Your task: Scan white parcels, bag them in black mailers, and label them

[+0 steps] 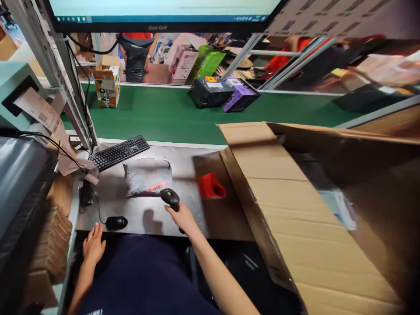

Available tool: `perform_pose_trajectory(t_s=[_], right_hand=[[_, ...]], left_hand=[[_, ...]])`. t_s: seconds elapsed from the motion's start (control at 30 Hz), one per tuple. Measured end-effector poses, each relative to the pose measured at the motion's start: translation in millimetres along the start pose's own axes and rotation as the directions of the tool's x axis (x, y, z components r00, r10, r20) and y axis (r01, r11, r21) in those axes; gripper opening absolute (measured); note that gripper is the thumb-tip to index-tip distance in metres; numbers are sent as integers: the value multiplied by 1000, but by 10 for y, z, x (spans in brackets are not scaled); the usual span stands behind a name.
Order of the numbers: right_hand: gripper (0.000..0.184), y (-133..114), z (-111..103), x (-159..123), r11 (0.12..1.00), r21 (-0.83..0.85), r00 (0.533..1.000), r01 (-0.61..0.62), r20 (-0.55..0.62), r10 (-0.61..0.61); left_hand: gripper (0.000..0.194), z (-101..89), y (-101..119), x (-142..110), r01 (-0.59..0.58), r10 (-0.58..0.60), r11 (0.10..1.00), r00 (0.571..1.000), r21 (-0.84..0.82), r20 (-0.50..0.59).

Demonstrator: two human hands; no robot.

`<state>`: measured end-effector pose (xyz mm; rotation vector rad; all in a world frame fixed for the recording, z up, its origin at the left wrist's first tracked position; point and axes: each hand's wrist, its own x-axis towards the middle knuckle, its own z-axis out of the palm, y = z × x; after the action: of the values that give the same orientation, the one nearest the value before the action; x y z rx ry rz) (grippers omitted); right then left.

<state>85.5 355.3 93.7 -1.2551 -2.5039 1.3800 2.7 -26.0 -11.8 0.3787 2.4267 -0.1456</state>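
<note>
Handheld barcode scanner [170, 197] gripped by handle in right hand [183, 217], head aimed at clear plastic-bagged parcel [147, 176] lying flat on steel worktop [183, 218] just beside keyboard [119, 152]. Red scan line seen across bag. Left hand [93, 245] empty, fingers spread, resting at worktop edge near mouse [116, 222]. Bag judged light, soft, slippery, crinkly; best pinched at edge or corner. Scanner judged rigid, light. Monitor bezel marked "Great-Gold". Bag label unreadable.
</note>
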Motion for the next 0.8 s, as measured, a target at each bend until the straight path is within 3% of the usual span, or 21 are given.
perform_pose_trajectory(t_s=[0.23, 0.43, 0.57, 0.63, 0.7, 0.73, 0.77, 0.8], right_hand=[[46, 209, -62, -301, 1000, 6, 996, -6, -88, 6], [47, 246, -77, -589, 999, 36, 996, 15, -83, -12], [50, 450, -69, -497, 998, 52, 989, 22, -146, -15], [50, 668, -121, -343, 1000, 24, 975, -3, -221, 8], [44, 916, -205, -140, 996, -24, 960, -83, -270, 74], [40, 1029, -251, -20, 991, -51, 967, -123, -230, 108], [35, 1121, -295, 111, 975, -98, 955, -202, -238, 174], [34, 1184, -334, 249, 961, -142, 952, -239, -231, 203]], left_hand=[[69, 6, -38, 23, -24, 24, 1000, 1000, -17, 5], [69, -94, -69, 0, -36, 36, 999, 998, 13, 55], [68, -201, -3, 3, -2, 3, 1000, 998, -14, 64], [63, -380, 111, -73, 25, -18, 995, 998, -94, 67], [55, -707, 260, -261, -24, 20, 967, 1000, -253, -19], [52, -928, 330, -397, -103, 60, 937, 989, -333, -138], [50, -1181, 386, -560, -203, 85, 903, 948, -379, -306], [48, -1457, 419, -747, -301, 97, 881, 870, -365, -484]])
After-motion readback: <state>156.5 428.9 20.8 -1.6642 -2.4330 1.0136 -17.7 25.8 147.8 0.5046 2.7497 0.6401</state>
